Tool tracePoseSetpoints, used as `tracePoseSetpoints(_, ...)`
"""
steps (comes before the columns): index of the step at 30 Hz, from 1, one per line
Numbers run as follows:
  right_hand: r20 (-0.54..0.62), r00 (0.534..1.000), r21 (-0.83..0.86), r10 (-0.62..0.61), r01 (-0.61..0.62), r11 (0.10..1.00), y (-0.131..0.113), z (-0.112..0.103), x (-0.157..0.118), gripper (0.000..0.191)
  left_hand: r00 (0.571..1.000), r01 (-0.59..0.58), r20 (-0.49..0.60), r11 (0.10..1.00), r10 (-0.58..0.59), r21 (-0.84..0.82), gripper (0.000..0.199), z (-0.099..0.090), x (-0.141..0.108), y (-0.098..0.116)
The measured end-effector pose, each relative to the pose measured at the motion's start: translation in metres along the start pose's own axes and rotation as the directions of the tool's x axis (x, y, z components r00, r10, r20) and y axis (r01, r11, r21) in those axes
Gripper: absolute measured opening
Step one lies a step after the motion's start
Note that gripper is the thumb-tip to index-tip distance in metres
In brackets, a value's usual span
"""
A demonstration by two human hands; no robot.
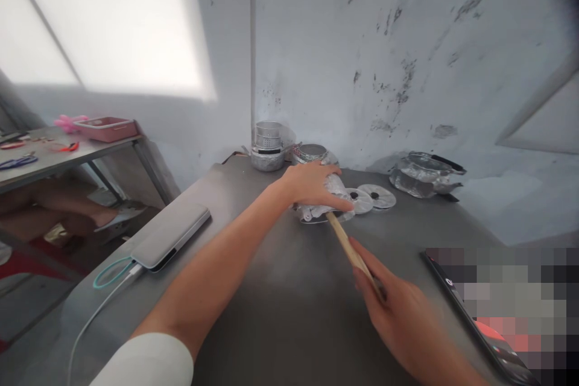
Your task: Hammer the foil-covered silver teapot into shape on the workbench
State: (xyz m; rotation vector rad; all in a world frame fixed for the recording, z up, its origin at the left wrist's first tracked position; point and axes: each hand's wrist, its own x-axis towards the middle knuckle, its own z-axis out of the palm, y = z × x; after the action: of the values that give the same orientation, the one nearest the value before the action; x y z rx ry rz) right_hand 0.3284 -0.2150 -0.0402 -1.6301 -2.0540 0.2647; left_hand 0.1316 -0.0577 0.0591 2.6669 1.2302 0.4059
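Observation:
My left hand [312, 184] reaches over a shiny, silvery piece of cookware [335, 184], thumb and fingers spread around it as it holds it down on the grey table. Most of that piece is hidden under the hand. My right hand [398, 307] is closed around a light wooden stick [346, 241]. The stick's far end meets the near edge of the silvery piece, and any part beyond is hidden. Just right of my left hand lie two round lids [380, 197] with black knobs, partly overlapping.
Small metal pots [268, 154] stand stacked at the back, beside another pot [312, 152]. A pan [425, 175] with a black handle sits at the back right. A power bank [174, 235] with a cable lies left, a phone [474, 319] right. Beyond is another table [104, 145] with a pink basket; a person's legs show below.

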Motion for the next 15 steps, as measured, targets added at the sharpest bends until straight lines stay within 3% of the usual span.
tracePoseSetpoints(6, 0.004, 0.998, -0.008, -0.056, 0.056, 0.998, 0.0028, 0.0069, -0.0021, 0.050, 1.000, 0.013, 0.015, 1.000, -0.013, 0.010, 0.094, -0.0009, -0.0008, 0.0009)
tracePoseSetpoints(15, -0.029, 0.999, 0.017, -0.036, 0.036, 0.999, 0.0000, 0.0037, -0.0005, 0.052, 0.999, 0.038, 0.026, 0.999, -0.039, 0.018, 0.093, -0.0024, -0.0016, 0.0049)
